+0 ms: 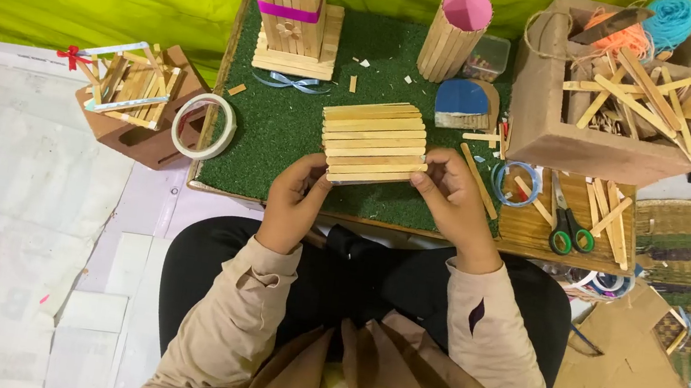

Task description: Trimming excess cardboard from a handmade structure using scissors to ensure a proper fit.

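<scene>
A flat panel of wooden craft sticks (373, 142) lies over the green turf board (274, 127) in front of me. My left hand (293, 200) grips the panel's near left corner. My right hand (454, 201) grips its near right corner, thumb on top. Both hands hold the panel just above or on the turf; I cannot tell which. My beige sleeves and dark lap fill the bottom of the view.
On the turf stand a stick tower with a pink band (292, 9), a stick cup with a pink rim (454, 33) and a blue-topped piece (464, 103). A cardboard box of sticks and yarn (614, 83), green-handled scissors (568, 223), tape rolls (203, 126) and a small stick frame (128, 85) surround it.
</scene>
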